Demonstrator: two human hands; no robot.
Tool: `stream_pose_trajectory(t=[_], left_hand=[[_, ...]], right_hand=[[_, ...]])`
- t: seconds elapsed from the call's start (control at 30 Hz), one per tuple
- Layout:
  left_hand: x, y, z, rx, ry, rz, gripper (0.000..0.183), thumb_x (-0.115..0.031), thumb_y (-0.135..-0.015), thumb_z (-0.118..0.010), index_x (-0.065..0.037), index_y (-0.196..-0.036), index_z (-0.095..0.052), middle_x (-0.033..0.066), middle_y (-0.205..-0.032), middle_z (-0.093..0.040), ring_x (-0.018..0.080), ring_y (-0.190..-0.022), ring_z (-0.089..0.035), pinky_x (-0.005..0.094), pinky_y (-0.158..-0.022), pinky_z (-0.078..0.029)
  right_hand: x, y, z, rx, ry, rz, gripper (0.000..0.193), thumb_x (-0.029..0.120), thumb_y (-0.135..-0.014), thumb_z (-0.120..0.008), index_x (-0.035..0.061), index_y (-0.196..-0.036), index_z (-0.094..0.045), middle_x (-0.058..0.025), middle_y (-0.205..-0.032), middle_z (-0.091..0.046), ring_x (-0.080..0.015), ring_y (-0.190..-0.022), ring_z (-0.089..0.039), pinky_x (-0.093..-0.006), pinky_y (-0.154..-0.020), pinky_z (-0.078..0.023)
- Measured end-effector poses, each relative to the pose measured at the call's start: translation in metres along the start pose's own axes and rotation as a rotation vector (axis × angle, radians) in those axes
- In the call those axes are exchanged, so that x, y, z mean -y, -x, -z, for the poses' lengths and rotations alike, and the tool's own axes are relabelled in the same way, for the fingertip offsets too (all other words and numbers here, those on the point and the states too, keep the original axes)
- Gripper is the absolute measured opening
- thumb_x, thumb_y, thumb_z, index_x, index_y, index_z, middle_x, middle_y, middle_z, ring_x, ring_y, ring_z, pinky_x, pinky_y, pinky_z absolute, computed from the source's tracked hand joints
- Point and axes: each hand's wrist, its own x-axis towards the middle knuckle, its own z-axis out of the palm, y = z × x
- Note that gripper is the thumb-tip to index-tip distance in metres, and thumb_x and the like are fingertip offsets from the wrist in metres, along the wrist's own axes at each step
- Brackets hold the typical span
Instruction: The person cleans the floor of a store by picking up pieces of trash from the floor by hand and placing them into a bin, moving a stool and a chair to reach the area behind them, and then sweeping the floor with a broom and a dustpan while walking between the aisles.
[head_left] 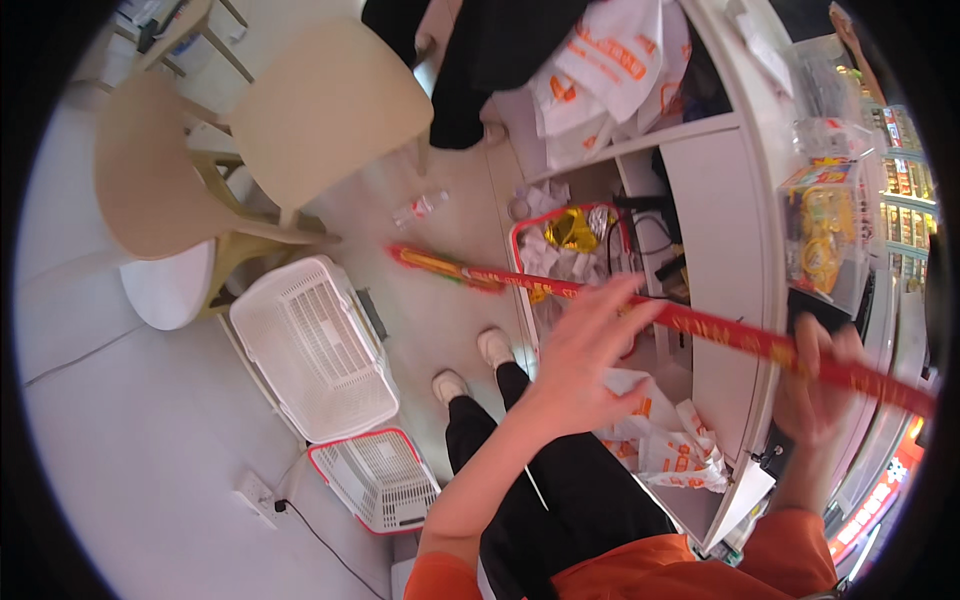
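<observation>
A long, narrow red strip with gold markings runs slantwise across the view, its far end green and yellow and blurred. The fingers of my left hand lie across its middle, spread, with the thumb held away from it. Further along, my right hand is closed around the strip near its right end, and part of that hand is hidden behind it. Below the strip's middle is a red-rimmed basket holding crumpled paper and gold foil, partly covered by the strip and my left hand.
White plastic bags fill the upper cabinet shelf; more bags lie low by my legs. A white basket, a red-rimmed basket and a beige chair stand left. A clear bottle lies on the floor. Another person's dark-clad legs are at the top.
</observation>
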Motion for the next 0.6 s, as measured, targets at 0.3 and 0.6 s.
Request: stream_pose_trajectory(t=[0.3, 0.6], left_hand=[[-0.025, -0.067, 0.068, -0.316, -0.15, 0.28, 0.022, -0.013, -0.071, -0.058, -0.006, -0.091, -0.052, 0.0096, -0.085, -0.055, 0.0237, -0.08, -0.055, 0.0315, -0.068, -0.045], [-0.042, 0.016, 0.168, -1.092, -0.133, -0.068, 0.009, -0.003, -0.076, -0.05, -0.004, -0.079, -0.042, 0.0012, -0.057, -0.04, 0.0093, -0.05, -0.04, 0.0205, -0.044, -0.033]], right_hand=[[-0.043, -0.121, -0.144, 0.304, 0.292, 0.281, 0.044, 0.036, -0.09, -0.023, 0.0018, -0.108, -0.043, -0.018, -0.071, -0.061, -0.0163, -0.047, -0.052, -0.0223, -0.048, -0.041], [-0.188, -0.106, -0.068, 0.33, 0.366, 0.043, 0.032, 0.016, -0.088, -0.043, 0.007, -0.118, -0.037, -0.0052, -0.083, -0.058, -0.0047, -0.053, -0.047, -0.0185, -0.049, -0.04]])
